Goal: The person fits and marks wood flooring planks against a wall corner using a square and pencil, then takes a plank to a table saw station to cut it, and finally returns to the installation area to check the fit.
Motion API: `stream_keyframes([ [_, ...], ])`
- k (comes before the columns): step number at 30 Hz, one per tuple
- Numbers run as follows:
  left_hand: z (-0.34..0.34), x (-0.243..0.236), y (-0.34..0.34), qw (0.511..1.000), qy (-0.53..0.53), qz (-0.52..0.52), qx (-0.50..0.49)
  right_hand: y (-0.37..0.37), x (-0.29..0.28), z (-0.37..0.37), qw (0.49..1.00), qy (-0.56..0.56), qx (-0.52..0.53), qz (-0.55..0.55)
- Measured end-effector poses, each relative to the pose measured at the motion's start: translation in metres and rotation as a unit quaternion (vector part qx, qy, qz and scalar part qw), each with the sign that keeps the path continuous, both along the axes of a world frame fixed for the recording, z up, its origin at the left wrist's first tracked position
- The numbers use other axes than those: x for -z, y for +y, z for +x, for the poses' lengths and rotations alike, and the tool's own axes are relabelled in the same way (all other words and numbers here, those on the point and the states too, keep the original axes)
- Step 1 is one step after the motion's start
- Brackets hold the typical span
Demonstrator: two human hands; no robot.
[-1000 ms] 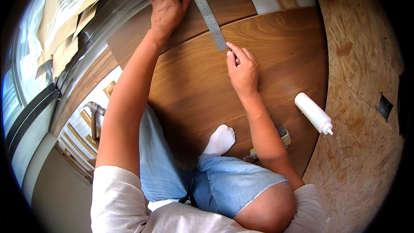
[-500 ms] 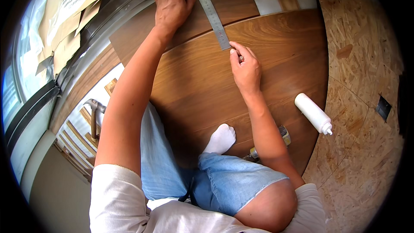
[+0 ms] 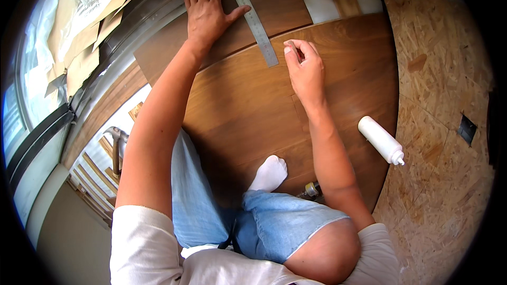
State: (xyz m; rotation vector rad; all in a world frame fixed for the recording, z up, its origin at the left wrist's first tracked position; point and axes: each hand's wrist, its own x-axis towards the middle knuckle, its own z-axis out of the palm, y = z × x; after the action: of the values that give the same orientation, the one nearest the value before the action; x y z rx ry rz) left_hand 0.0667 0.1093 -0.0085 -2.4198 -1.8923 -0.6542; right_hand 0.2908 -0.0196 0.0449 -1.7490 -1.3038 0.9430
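Note:
My left hand [image 3: 206, 16] lies spread on a loose brown plank [image 3: 282, 2] at the far side, its thumb reaching over the steel ruler [image 3: 256, 26]. That ruler crosses the plank's near edge, and its near end rests on the wood-plank floor [image 3: 243, 105]. Just right of this end, my right hand [image 3: 306, 68] is closed in a pinch above the floor. Whatever thin, small thing its fingers hold is mostly hidden and too small to name.
A white squeeze bottle [image 3: 380, 140] lies at right, near bare chipboard [image 3: 433, 89]. Part of a yellow-and-black tool [image 3: 311, 190] shows beside my right forearm. At left are a hammer [image 3: 116, 148] and wood strips [image 3: 95, 171]. Cardboard [image 3: 84, 47] and plastic sheeting stand by the window frame.
My right hand has drawn slightly right, away from the ruler's near end. The ruler's near end has shifted a little left, and my left thumb reaches farther across it.

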Motion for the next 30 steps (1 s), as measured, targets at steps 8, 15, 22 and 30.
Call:
stream_keyframes([
  [8, 0.0, -0.002, 0.001, 1.0, -0.001, -0.006, -0.002, 0.042, -0.023, -0.003, 0.994, 0.104, 0.029, 0.026],
  [15, 0.0, -0.002, 0.0, 1.0, -0.001, -0.015, -0.009, 0.038, -0.004, -0.012, 0.99, -0.095, -0.025, 0.104],
  [22, -0.001, 0.0, -0.001, 1.0, -0.009, -0.003, -0.002, 0.041, 0.007, -0.017, 0.966, -0.182, -0.083, 0.166],
  [30, 0.002, 0.0, 0.001, 1.0, -0.005, -0.009, -0.008, 0.058, 0.012, -0.019, 0.946, -0.218, -0.124, 0.207],
])
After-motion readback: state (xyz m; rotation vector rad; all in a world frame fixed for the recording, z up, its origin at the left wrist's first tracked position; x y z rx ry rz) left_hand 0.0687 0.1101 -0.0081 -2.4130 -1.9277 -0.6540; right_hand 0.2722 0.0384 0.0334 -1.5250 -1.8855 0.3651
